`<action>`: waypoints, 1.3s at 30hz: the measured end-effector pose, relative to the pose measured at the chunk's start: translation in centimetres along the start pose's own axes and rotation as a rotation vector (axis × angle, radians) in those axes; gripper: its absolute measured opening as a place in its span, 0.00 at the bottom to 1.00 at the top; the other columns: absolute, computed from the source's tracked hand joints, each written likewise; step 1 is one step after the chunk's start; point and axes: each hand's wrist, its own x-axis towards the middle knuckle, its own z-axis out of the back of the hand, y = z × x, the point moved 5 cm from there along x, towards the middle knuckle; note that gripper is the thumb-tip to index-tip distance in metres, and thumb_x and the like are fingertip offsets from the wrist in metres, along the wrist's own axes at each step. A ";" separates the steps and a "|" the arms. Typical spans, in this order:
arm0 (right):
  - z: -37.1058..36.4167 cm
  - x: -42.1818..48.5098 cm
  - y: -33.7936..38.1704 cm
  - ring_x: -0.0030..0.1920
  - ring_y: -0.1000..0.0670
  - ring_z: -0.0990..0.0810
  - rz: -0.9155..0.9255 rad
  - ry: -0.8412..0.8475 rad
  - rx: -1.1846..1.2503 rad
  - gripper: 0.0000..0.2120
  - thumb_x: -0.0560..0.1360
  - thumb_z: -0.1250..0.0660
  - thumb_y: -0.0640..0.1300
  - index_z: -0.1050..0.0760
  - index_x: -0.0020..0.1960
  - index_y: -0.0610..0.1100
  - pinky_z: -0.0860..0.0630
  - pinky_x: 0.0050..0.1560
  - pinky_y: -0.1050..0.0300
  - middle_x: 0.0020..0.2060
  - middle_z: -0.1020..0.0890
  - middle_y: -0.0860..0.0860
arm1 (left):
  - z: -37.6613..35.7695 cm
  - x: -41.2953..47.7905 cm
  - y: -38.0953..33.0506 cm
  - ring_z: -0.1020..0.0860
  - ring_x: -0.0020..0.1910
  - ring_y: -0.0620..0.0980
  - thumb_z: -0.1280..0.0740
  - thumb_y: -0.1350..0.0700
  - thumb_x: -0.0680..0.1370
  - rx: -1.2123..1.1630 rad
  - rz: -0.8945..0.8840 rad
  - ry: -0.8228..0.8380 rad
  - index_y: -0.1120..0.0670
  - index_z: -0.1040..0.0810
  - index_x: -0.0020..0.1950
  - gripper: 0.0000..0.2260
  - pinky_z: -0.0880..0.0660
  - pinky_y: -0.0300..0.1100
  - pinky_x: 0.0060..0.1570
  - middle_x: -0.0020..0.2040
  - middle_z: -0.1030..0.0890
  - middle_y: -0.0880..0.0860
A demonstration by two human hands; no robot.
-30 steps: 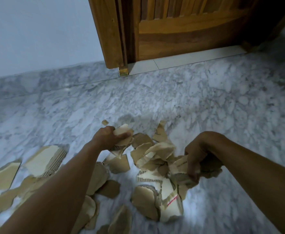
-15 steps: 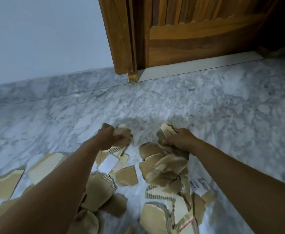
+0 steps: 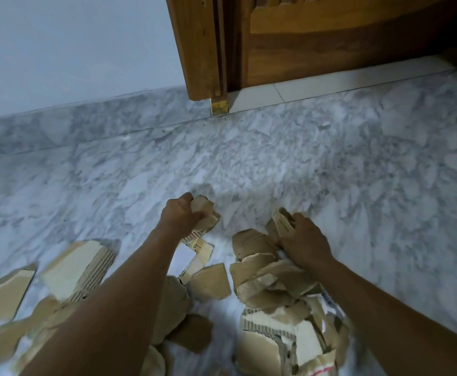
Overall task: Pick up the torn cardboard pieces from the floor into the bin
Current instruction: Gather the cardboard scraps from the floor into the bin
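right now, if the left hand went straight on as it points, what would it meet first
Looks free: past the left hand and its cardboard pieces lies bare marble floor, then probably the door threshold; depth unclear.

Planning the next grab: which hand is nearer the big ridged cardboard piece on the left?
Left. The left hand holds scraps right of the ridged piece; the right hand is farther right, on the pile.
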 end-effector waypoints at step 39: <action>11.0 -7.2 -1.9 0.48 0.43 0.16 0.056 0.523 0.191 0.22 0.68 0.20 0.47 0.22 0.59 0.43 0.17 0.46 0.48 0.50 0.17 0.43 | 2.7 -8.8 -4.8 0.17 0.41 0.53 0.21 0.39 0.64 -0.218 0.005 0.387 0.56 0.16 0.46 0.22 0.24 0.46 0.40 0.41 0.15 0.54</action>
